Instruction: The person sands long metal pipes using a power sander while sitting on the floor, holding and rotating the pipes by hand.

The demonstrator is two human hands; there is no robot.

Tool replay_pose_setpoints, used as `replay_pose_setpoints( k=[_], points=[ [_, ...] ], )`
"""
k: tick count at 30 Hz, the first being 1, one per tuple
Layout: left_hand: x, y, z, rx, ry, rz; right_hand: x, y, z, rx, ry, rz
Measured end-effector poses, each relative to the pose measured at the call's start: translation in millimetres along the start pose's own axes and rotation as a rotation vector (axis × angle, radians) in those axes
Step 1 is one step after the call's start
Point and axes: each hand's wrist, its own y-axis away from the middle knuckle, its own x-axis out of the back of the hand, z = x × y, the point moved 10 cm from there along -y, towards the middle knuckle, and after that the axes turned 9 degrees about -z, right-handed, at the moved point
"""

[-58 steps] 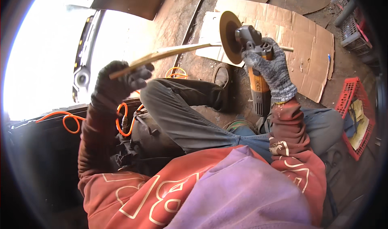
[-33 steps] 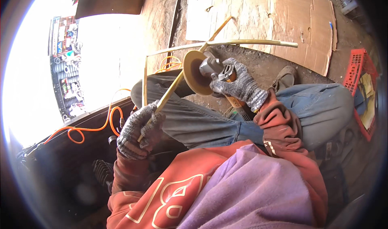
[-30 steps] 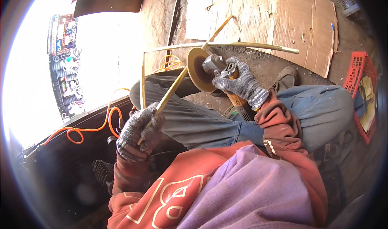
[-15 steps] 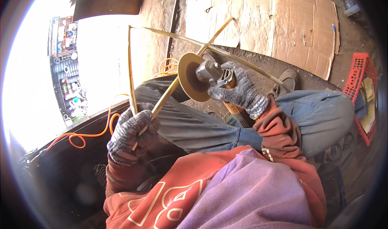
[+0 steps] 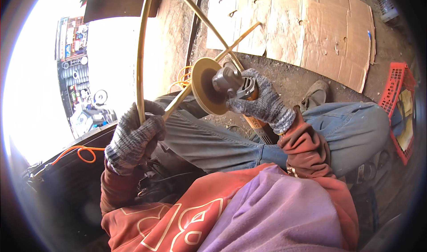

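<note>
My gloved left hand (image 5: 135, 138) is closed round the near ends of a frame of thin brass-coloured metal bars (image 5: 141, 61). Two bars rise from this grip; one runs up out of the picture, the other slants to a crossing with a third bar over the floor. In my gloved right hand (image 5: 267, 98) is an angle grinder (image 5: 227, 78), its body pointing down toward my lap. The grinder's tan disc (image 5: 200, 87) stands on edge beside the slanting bar and overlaps it in view. Whether disc and bar touch, I cannot tell.
Flattened cardboard (image 5: 293, 30) covers floor ahead, near my shoe (image 5: 318, 94). A red plastic crate (image 5: 391, 87) stands at the right. An orange cable (image 5: 75, 150) lies on a dark ledge at the left, where a grey wheeled thing (image 5: 93, 116) shows in bright light.
The bar frame has turned and risen, so its far corner is out of the picture. My left hand has moved slightly left and up. The grinder has shifted a little left.
</note>
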Motion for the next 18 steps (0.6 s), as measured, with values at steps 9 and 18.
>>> replay_pose_setpoints(
  k=[9,18],
  points=[
    [-3.9,-9.8,37.9,-0.013,-0.715,-0.032,28.4,-7.9,20.9,-0.259,-0.270,0.149],
    [-1.8,-14.5,63.4,-0.086,-0.676,-0.015,29.6,-5.8,14.1,-0.173,-0.241,0.155]
  ],
)
